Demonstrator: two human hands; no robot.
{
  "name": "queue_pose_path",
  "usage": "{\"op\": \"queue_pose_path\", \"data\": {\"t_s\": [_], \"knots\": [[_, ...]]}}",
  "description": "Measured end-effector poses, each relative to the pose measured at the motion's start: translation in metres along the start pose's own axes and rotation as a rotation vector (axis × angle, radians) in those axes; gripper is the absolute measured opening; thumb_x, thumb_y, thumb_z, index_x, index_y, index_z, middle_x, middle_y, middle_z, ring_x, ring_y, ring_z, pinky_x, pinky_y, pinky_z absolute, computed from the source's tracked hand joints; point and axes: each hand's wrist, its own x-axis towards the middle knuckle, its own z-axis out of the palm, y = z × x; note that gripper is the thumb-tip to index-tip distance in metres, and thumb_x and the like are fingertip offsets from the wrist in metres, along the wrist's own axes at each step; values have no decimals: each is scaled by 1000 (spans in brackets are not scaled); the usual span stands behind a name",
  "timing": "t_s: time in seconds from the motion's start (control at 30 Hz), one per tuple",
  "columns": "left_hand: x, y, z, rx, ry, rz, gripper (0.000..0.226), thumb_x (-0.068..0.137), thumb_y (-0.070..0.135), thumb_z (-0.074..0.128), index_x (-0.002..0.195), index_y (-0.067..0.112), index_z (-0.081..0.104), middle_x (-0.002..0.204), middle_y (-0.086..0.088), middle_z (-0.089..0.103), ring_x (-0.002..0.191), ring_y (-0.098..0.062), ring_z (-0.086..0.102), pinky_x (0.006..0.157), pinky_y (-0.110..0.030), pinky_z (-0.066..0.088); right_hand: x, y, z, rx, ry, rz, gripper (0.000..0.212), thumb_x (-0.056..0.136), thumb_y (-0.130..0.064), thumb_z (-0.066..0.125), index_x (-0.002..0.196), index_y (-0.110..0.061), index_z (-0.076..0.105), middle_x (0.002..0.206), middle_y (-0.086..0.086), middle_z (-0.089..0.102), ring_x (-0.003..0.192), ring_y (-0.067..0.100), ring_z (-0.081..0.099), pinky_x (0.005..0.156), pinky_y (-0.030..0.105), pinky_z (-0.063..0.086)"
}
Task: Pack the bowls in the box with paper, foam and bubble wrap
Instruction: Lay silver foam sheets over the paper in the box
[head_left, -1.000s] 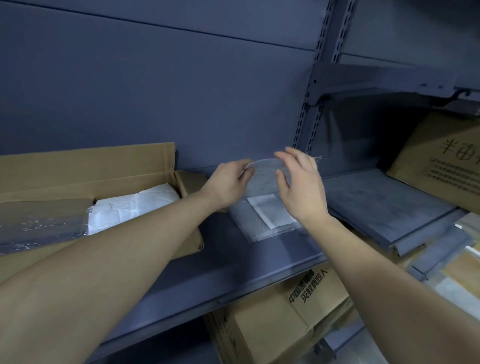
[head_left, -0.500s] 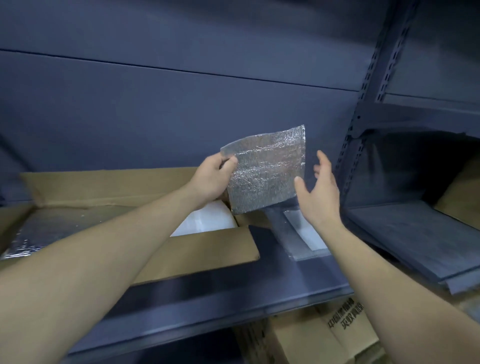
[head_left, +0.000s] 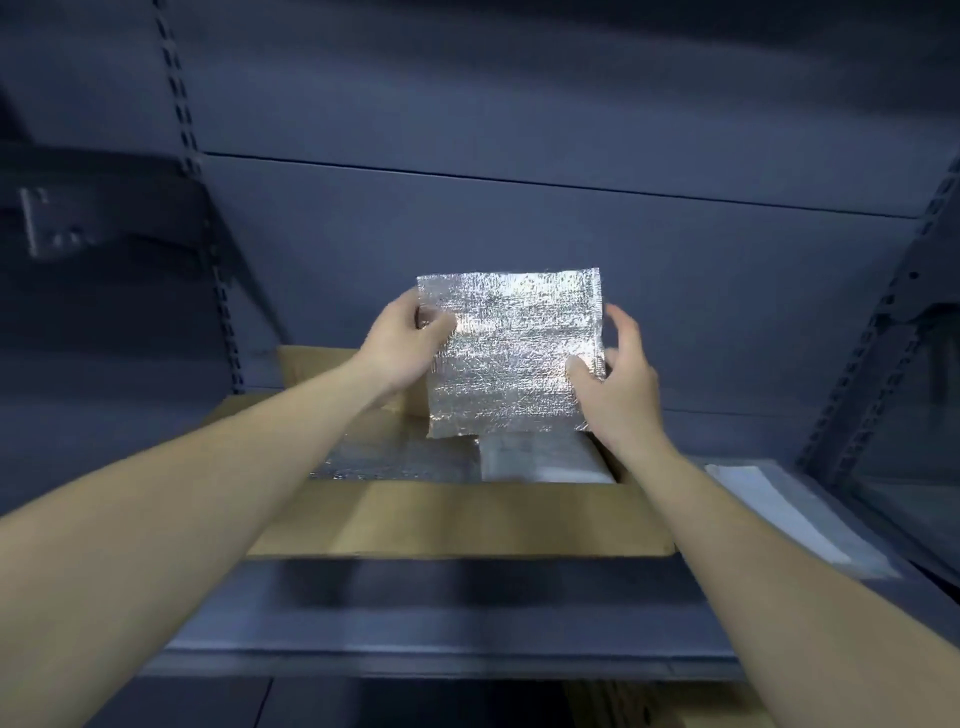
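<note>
A square silver foil-faced foam sheet (head_left: 511, 353) hangs upright above the open cardboard box (head_left: 457, 519) on the grey shelf. My left hand (head_left: 402, 345) pinches its upper left edge with thumb in front. My right hand (head_left: 615, 379) pinches its lower right edge, thumb on the front face and fingers behind. Inside the box lie a silver foil layer (head_left: 395, 460) on the left and a white wrapped bundle (head_left: 540, 457) on the right. No bowl is visible.
A stack of clear and white sheets (head_left: 795, 514) lies on the shelf (head_left: 467, 613) right of the box. Slotted shelf uprights (head_left: 883, 332) stand at both sides, and a cardboard carton (head_left: 649, 706) shows below the shelf edge.
The foil sheet was lifted from the stack at the right and carried left over the box. My right hand, open beside it half a second ago, now pinches its right edge.
</note>
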Motion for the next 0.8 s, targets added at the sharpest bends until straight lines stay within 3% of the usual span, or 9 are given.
{"op": "queue_pose_path", "data": {"t_s": [0.07,0.17,0.27,0.37,0.43,0.53,0.6,0.7,0.8], "knots": [[4,-10,-17,-7,60,-60,31,88,16,67,117,13,56,83,-4,57,69,-17,53,67,-33,49,-1,-3,11,33,-37,6,66,90,-23,61,145,-42,30,98,5,65,62,14,51,54,20,43],[6,-24,-31,42,107,-139,65,83,11,73,140,14,42,69,0,56,63,-16,56,68,-34,50,-8,-4,21,28,-75,17,67,91,-19,63,146,-38,31,84,-5,53,65,13,47,44,9,37],[2,-42,-30,121,86,-159,69,83,11,74,142,13,39,66,2,54,57,-12,51,57,-26,41,-11,3,25,-85,-126,64,66,91,-24,64,147,-38,30,87,2,57,70,15,50,44,14,39],[1,-58,-17,184,85,-133,71,81,13,76,143,11,41,68,-1,55,63,-16,53,63,-25,42,-10,15,26,-180,-183,120,58,90,-27,66,140,-37,37,96,9,65,66,16,52,48,21,38],[3,-65,-8,225,71,-120,71,82,14,76,143,10,40,68,-1,54,62,-14,50,58,-20,39,-9,26,29,-186,-234,148,55,88,-26,68,134,-36,40,94,7,67,62,18,54,53,26,42],[4,-75,4,362,21,-97,72,84,21,75,144,13,37,85,-4,57,78,-20,55,68,-28,39,-7,43,31,-216,-289,198,52,86,-25,70,128,-35,42,86,9,69,64,22,56,58,31,42],[3,-82,9,425,2,-78,72,84,24,75,144,15,36,89,-1,55,85,-22,55,73,-30,40,-6,48,30,-288,-330,196,43,86,-24,70,120,-38,47,82,6,66,64,20,54,58,29,40],[0,-87,13,448,68,-14,71,83,25,71,139,28,28,82,7,56,83,-24,58,72,-37,46,-4,54,28,-309,-406,164,12,85,-19,71,89,-28,63,76,-9,64,60,9,53,55,21,41],[-7,-89,16,530,81,86,66,84,27,68,135,37,26,83,11,60,75,-22,58,64,-36,43,-2,60,27,-354,-475,147,12,84,-17,72,77,-25,67,64,-16,60,58,-1,50,52,11,35]]}}
